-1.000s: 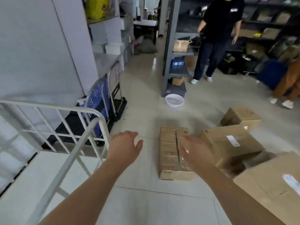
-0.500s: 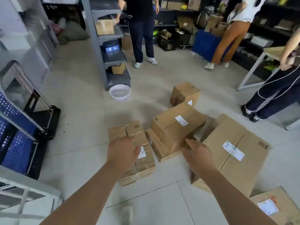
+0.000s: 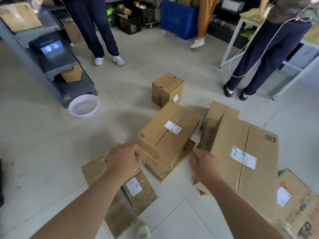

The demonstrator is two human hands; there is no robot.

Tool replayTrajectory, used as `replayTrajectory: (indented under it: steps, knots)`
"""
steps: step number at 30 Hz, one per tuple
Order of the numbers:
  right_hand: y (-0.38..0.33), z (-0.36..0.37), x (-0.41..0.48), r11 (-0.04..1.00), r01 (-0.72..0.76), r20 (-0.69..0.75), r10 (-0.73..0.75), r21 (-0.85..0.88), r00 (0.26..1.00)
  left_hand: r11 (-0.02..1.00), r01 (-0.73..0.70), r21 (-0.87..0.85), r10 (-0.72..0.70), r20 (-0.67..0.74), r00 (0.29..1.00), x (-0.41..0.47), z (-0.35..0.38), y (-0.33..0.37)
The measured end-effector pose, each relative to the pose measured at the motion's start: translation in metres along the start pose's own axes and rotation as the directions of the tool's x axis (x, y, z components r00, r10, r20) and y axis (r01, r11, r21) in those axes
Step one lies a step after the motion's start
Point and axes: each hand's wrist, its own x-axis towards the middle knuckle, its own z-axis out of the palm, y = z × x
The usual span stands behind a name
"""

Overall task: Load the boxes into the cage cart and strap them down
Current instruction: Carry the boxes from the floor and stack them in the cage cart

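Several cardboard boxes lie on the tiled floor. A medium box [image 3: 165,133] with a white label rests on a flatter box [image 3: 160,167]. My left hand [image 3: 123,157] reaches its near left corner, fingers curled at the edge. My right hand [image 3: 204,163] hovers at its near right corner, fingers spread, beside a large flat box [image 3: 241,152]. A tape-wrapped flat box [image 3: 120,192] lies under my left forearm. A small upright box [image 3: 168,89] stands farther back. Another labelled box [image 3: 296,202] sits at the lower right. The cage cart is out of view.
A white plastic basin [image 3: 84,106] sits on the floor by a grey metal shelf unit [image 3: 51,66]. Three people stand behind the boxes: dark trousers [image 3: 96,31], orange trousers [image 3: 204,19], and one at a table [image 3: 269,52]. My shoe [image 3: 142,230] shows at the bottom.
My view has swung right and down, away from the white cage cart and blue trolley. Both hands have moved forward to the near corners of the medium box.
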Motion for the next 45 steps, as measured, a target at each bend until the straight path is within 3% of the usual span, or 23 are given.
replayTrajectory:
  steps: [4,9,19,25,29,33,37,40,45]
  knots:
    - [0.009,0.038,0.054,0.995,-0.085,0.026,0.084,0.057,0.996,0.999,-0.042,0.033,0.041,0.037,0.998,0.072,0.038,-0.005]
    - [0.04,0.101,0.122,0.996,-0.085,0.035,0.086,-0.025,0.996,0.994,-0.095,0.058,0.09,0.085,0.992,0.15,0.109,-0.01]
    - [0.112,0.245,0.255,0.986,-0.143,0.189,0.157,-0.086,0.969,0.964,-0.146,0.223,0.088,0.25,0.964,0.286,0.278,-0.036]
    - [0.142,0.329,0.303,0.954,-0.263,0.308,0.295,-0.14,0.904,0.949,-0.115,0.294,-0.005,0.378,0.926,0.342,0.372,-0.061]
    - [0.156,0.372,0.317,0.951,-0.292,0.277,0.308,-0.1,0.91,0.965,-0.018,0.26,-0.108,0.463,0.88,0.376,0.419,-0.08]
    - [0.166,0.398,0.32,0.963,-0.255,0.252,0.27,-0.089,0.929,0.986,0.068,0.152,-0.139,0.523,0.841,0.395,0.443,-0.093]
    - [0.18,0.408,0.325,0.965,-0.237,0.249,0.257,-0.108,0.934,0.991,0.096,0.095,-0.128,0.442,0.888,0.388,0.452,-0.098]
    - [0.191,0.406,0.338,0.971,-0.221,0.24,0.237,-0.09,0.942,0.987,0.099,0.128,-0.146,0.443,0.884,0.366,0.456,-0.098]
    - [0.206,0.398,0.343,0.966,-0.255,0.236,0.238,0.046,0.942,0.972,0.223,0.07,-0.229,0.459,0.858,0.341,0.462,-0.104]
